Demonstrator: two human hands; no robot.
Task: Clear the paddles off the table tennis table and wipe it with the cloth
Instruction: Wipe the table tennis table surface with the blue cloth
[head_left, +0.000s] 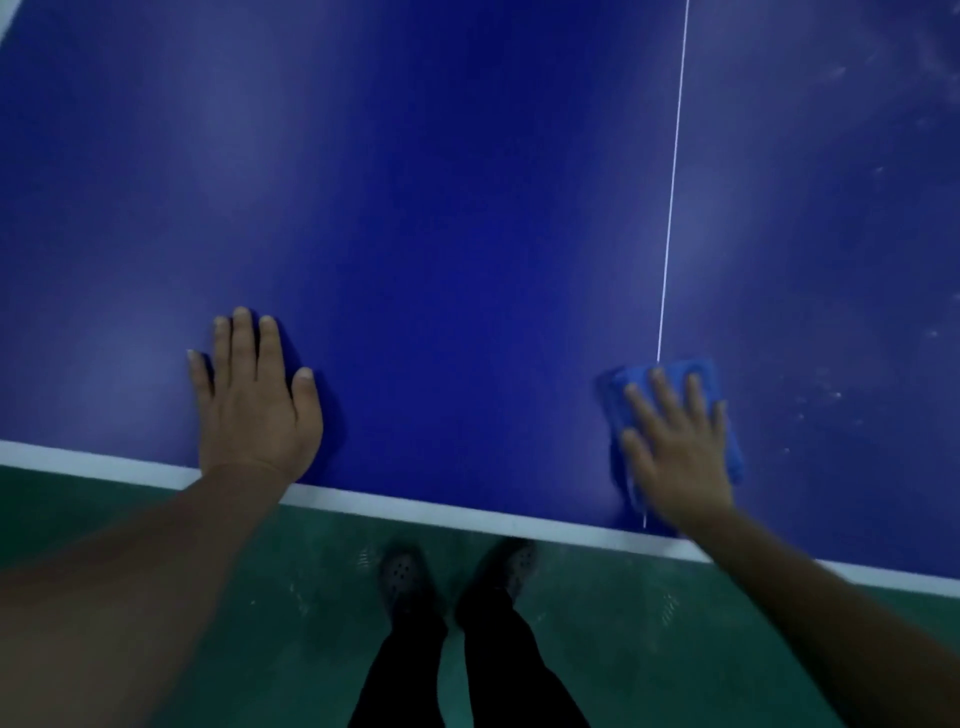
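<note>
Your left hand (257, 400) lies flat on the blue table (441, 208), palm down, fingers (241, 338) straight and slightly spread, holding nothing; its wrist crosses the white edge band (395, 506) at the near side. Between your arms, below the edge, your dark shoes (402, 577) and black trousers (498, 670) stand on the green floor (156, 519). The thin white centre line (672, 182) runs up the table from the cloth. Your right hand (678, 457) presses the folded blue cloth (701, 374) flat against the table near the edge, fingers extended and splayed over it, not curled round it. Right of the line, pale dusty specks (831, 395) mark the surface.
</note>
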